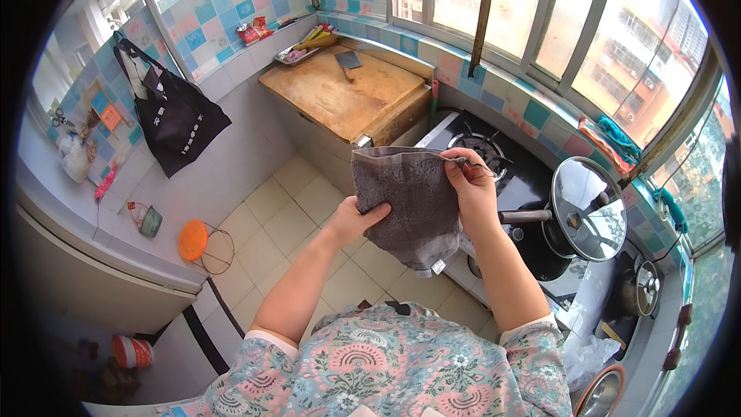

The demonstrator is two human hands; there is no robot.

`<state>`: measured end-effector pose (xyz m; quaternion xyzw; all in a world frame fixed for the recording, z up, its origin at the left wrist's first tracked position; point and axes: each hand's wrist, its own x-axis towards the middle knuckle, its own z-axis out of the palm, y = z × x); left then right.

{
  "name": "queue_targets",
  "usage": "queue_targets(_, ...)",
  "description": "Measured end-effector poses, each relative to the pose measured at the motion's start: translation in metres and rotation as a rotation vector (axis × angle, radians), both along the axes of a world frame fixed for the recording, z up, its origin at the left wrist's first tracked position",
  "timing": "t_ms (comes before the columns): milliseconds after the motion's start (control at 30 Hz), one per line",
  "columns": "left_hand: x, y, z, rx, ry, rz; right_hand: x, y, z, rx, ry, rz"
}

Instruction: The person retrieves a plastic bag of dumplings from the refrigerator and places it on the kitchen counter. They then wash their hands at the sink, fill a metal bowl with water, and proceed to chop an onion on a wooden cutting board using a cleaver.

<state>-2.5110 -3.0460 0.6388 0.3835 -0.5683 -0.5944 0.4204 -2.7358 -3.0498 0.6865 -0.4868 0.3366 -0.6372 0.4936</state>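
A dark grey-brown cloth (413, 197), like a small towel with a paler border and a white tag at its lower corner, hangs between my two hands. Its left edge is gripped by my left hand (356, 222), the thumb lying over the front. My right hand (472, 181) pinches the upper right corner, where a thin dark cord or loop shows at the fingers. The cloth is held up over the tiled floor, in front of the wooden-topped counter and left of the stove.
A cleaver (348, 63) lies on the wooden board (309, 96) ahead. On the right, a lidded pan (588, 208) sits on the gas stove (455, 133), its handle pointing toward my right forearm. A smaller lidded pot (639, 289) stands beyond. A black bag (181, 120) hangs on the left wall.
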Motion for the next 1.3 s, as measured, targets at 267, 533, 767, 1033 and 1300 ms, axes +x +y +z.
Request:
queue_targets(267, -0.012, 0.019, 0.043, 0.145, 0.506, 0.179, -0.001, -0.001, 0.009, 0.032, -0.318, 0.450)
queue_targets(533, -0.016, 0.043, 0.043, 0.293, 0.790, 0.220, -0.003, 0.026, -0.088, 0.451, -0.042, 0.966)
queue_targets(767, -0.009, 0.067, 0.029, 0.303, 0.973, 0.224, 0.005, 0.036, -0.063, 0.555, -0.312, 0.772)
queue_targets(1033, -0.015, 0.081, -0.025, 0.468, 0.553, 0.414, 0.000, 0.030, -0.094, 0.395, 0.054, 0.530)
queue_targets(1300, -0.010, 0.095, 0.006, 0.288, 0.297, 0.301, -0.015, 0.040, -0.099, 0.651, -0.184, 0.785)
